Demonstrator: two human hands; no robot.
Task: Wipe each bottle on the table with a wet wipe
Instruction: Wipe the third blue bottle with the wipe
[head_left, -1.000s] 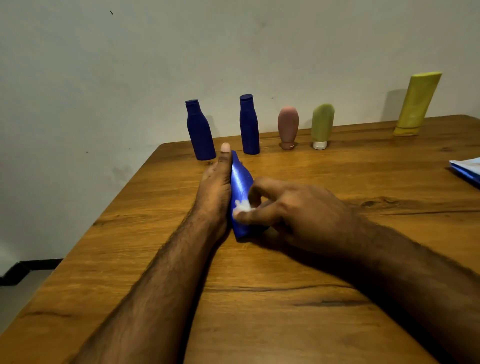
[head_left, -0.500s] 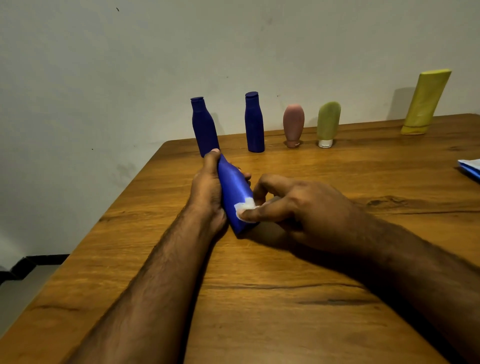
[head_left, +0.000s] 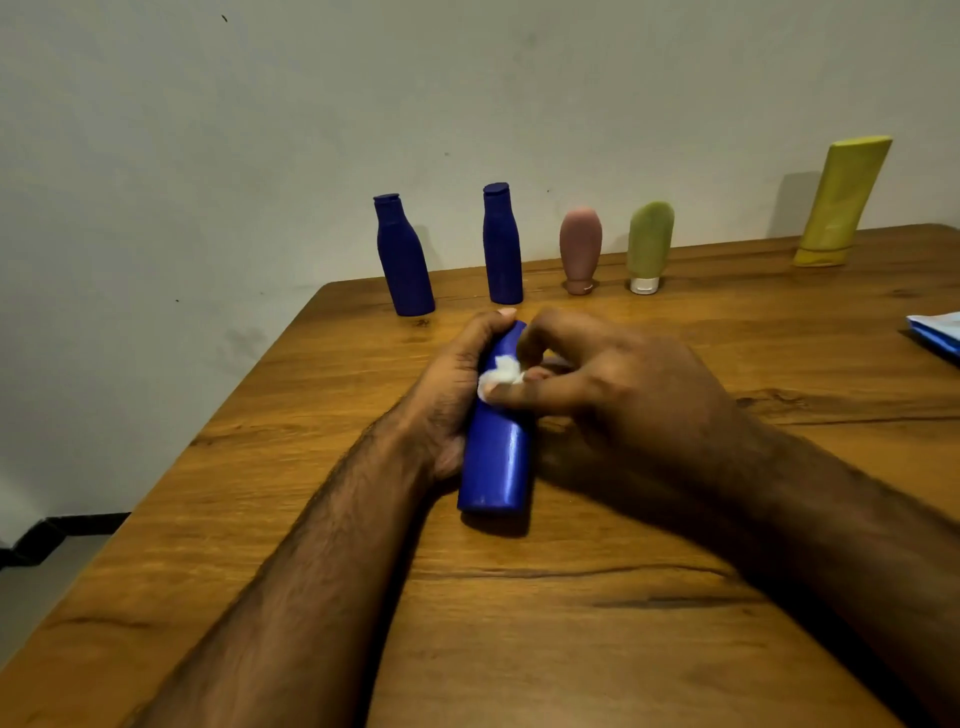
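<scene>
The left hand (head_left: 457, 395) was curled round the blue bottle (head_left: 496, 462), which lay near the middle of the wooden counter (head_left: 571, 623) with its top hidden by fingers. The right hand (head_left: 623, 384) pinched a small white wet wipe (head_left: 500, 375) against it. At the right edge, a blue and white thing (head_left: 937, 332), maybe a wipe pack, was cut off.

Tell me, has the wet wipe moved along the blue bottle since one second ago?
Yes. The wet wipe moved from near the held blue bottle's base toward its cap end, farther from the person.
</scene>
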